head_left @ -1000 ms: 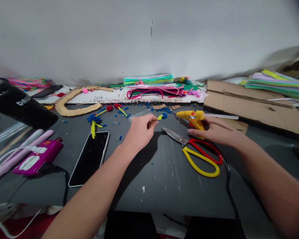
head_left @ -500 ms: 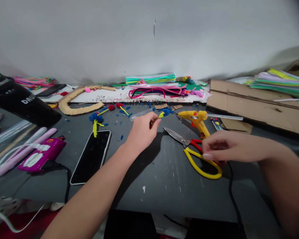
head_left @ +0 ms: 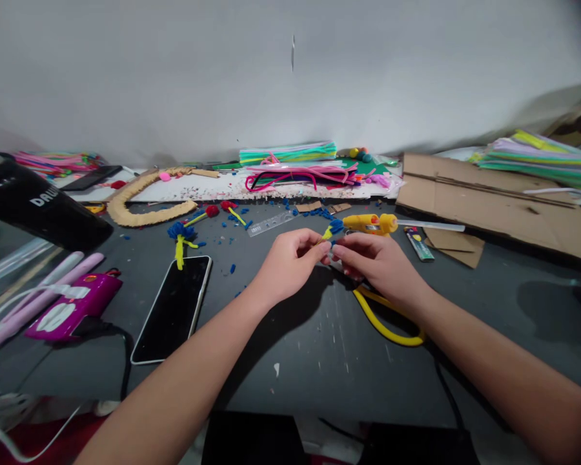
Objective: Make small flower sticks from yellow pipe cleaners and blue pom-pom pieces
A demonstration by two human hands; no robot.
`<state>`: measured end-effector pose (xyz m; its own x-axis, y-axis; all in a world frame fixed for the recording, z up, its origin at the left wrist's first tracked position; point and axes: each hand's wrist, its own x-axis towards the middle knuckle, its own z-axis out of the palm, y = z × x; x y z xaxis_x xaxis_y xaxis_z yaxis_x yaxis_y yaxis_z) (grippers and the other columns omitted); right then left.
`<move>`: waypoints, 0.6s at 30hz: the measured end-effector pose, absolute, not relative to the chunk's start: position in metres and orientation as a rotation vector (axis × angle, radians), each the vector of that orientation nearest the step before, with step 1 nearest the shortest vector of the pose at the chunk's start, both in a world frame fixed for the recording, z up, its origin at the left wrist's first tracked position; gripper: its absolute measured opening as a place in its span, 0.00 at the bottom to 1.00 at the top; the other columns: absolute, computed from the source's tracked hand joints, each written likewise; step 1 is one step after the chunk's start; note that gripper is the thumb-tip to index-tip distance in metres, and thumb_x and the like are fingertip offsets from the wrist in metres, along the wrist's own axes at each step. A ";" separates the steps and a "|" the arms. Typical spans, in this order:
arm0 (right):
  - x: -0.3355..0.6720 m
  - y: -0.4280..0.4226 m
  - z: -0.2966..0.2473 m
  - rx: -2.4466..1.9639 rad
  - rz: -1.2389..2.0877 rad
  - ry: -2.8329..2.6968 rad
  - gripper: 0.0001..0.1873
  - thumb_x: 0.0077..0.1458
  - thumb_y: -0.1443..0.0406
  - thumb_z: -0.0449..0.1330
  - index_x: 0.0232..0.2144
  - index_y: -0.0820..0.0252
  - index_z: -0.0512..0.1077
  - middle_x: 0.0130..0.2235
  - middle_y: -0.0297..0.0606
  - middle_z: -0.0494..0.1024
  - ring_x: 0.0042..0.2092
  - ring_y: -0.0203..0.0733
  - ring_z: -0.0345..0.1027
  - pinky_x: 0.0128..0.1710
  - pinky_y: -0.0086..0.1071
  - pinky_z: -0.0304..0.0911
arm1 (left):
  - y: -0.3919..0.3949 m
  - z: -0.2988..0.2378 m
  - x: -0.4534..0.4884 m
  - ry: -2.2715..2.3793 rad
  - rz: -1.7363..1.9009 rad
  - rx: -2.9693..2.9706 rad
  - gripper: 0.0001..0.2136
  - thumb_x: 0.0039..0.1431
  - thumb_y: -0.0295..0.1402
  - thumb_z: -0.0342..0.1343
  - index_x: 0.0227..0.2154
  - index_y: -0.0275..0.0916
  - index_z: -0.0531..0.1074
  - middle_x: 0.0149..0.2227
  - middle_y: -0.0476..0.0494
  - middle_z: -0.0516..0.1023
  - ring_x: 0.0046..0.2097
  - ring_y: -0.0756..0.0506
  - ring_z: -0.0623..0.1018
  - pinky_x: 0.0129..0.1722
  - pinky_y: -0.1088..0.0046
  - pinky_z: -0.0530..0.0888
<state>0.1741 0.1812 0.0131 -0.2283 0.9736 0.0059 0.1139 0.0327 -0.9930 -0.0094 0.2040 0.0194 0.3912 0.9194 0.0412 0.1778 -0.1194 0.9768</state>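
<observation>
A small blue and yellow pipe-cleaner flower (head_left: 335, 227) is pinched in my left hand (head_left: 295, 261), its blue head pointing up and away. Close beside it, my right hand (head_left: 377, 255) has thumb and fingers drawn together, fingertips almost meeting the left ones. A speck of blue shows between the fingertips, but what the right hand holds is too small to make out. Under the right hand lie scissors, mostly hidden, with a yellow handle (head_left: 392, 336) showing. Just behind that hand is a yellow glue gun (head_left: 370, 223) with a clear glue stick in it.
A phone (head_left: 172, 316) lies at left, with another blue and yellow flower (head_left: 181, 232) at its top edge. Farther left are a purple corded device (head_left: 75, 307) and a black bottle (head_left: 41, 200). Behind are a C-shaped tan piece (head_left: 121, 210), pipe cleaners (head_left: 290, 154) and cardboard (head_left: 465, 194).
My right hand has moved left and away from me, from beside the scissors' handles to meet my left hand. My left hand has shifted slightly right with the flower.
</observation>
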 end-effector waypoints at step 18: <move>0.172 0.185 0.002 -1.064 1.484 -1.224 0.12 0.55 0.57 0.65 0.32 0.61 0.72 0.27 0.31 0.71 0.27 0.30 0.62 0.27 0.26 0.58 | 0.200 0.017 -0.006 1.000 0.834 1.597 0.10 0.60 0.38 0.58 0.34 0.35 0.73 0.33 0.43 0.79 0.35 0.48 0.77 0.36 0.72 0.72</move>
